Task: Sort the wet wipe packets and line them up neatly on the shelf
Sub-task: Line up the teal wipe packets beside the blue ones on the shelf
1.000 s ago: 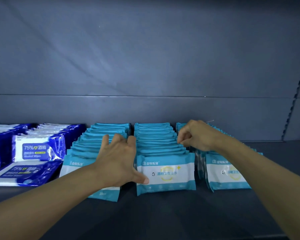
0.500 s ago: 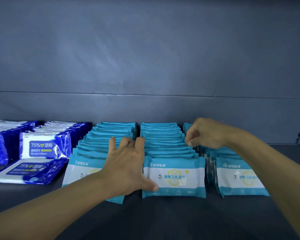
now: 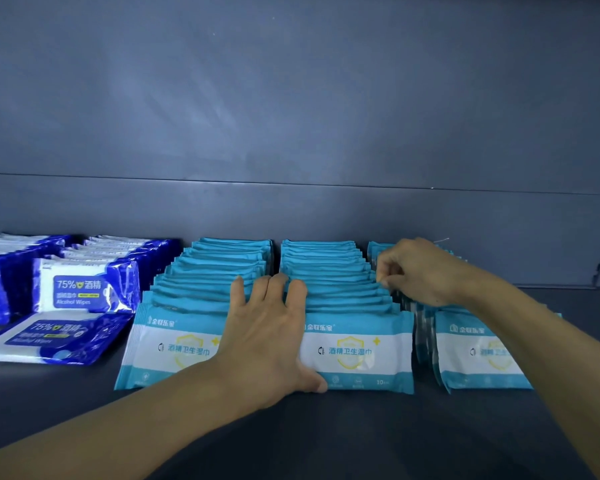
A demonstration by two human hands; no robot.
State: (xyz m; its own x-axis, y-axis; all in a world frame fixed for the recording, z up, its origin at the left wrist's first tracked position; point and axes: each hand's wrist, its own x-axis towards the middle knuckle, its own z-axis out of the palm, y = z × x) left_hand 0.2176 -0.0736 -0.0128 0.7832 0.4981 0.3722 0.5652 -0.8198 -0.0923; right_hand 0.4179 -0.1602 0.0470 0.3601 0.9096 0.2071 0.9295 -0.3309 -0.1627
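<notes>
Low centre of the frame, the left hand (image 3: pixel 267 336) lies flat with fingers spread, thumb on the front packet (image 3: pixel 357 351) of the middle row (image 3: pixel 326 275), holding nothing. Further back at right, the right hand (image 3: pixel 420 271) curls over the right row (image 3: pixel 478 348), apparently pinching a packet top. The rows run front to back, so the right hand is nearer.
</notes>
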